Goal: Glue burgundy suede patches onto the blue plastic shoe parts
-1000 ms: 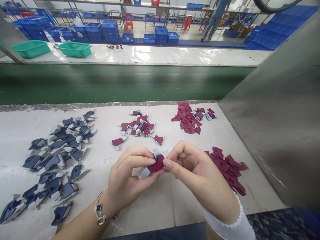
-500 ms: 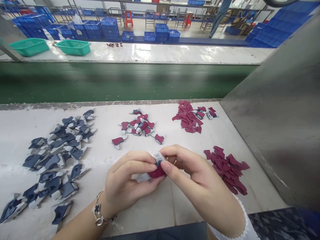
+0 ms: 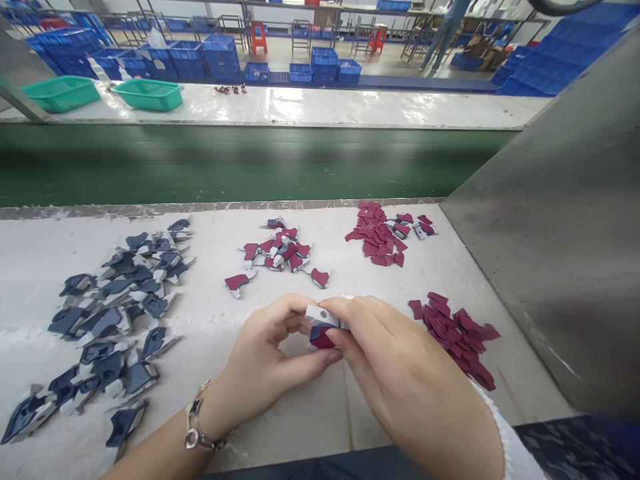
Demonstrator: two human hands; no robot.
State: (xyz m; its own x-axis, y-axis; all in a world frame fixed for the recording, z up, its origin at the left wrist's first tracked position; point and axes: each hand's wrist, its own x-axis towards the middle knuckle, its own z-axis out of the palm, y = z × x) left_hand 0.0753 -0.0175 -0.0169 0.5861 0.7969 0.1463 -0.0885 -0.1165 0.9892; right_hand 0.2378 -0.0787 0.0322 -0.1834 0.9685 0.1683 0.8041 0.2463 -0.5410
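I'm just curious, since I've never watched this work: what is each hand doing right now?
Left hand: closed, pinching a small white-and-maroon piece.
Right hand: closed, also gripping that piece.

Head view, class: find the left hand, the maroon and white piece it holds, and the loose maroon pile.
Left hand (image 3: 265, 357): head view, hand's middle.
Maroon and white piece (image 3: 321, 338): head view, maroon face.
Loose maroon pile (image 3: 453, 337): head view, its middle.
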